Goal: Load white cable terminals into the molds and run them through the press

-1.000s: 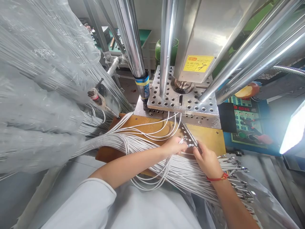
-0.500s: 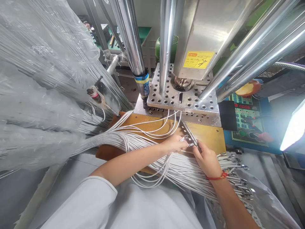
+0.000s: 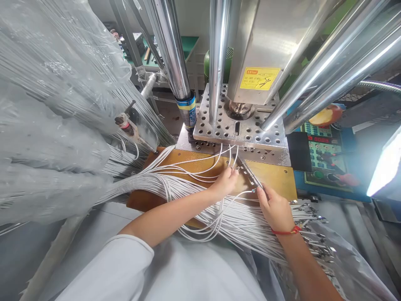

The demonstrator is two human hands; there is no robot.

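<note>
My right hand point(image 3: 277, 209) is closed on the near end of a dark strip-shaped fixture point(image 3: 249, 173) with light slots along it. The strip slants from the press's lower plate toward me. Close to its far half, my left hand point(image 3: 226, 182) pinches white cables point(image 3: 216, 215), and small metal ends show at its fingertips. One cable curves from below the left hand to a metal connector point(image 3: 253, 190) beside my right thumb. I cannot tell whether that connector sits in the strip. Several other cables run under the perforated steel plate point(image 3: 216, 133).
A thick bundle of white cables point(image 3: 150, 184) lies across the amber board point(image 3: 275, 175), its metal-tipped ends at right. Chrome posts point(image 3: 214, 62) rise from the plate. At right stand a control panel point(image 3: 322, 154) and a bright lamp point(image 3: 387, 163). Plastic-wrapped cables point(image 3: 62, 104) hang at left.
My left hand has moved up and left along the strip, away from my right hand. The connector by my right thumb now shows. My right hand has barely shifted.
</note>
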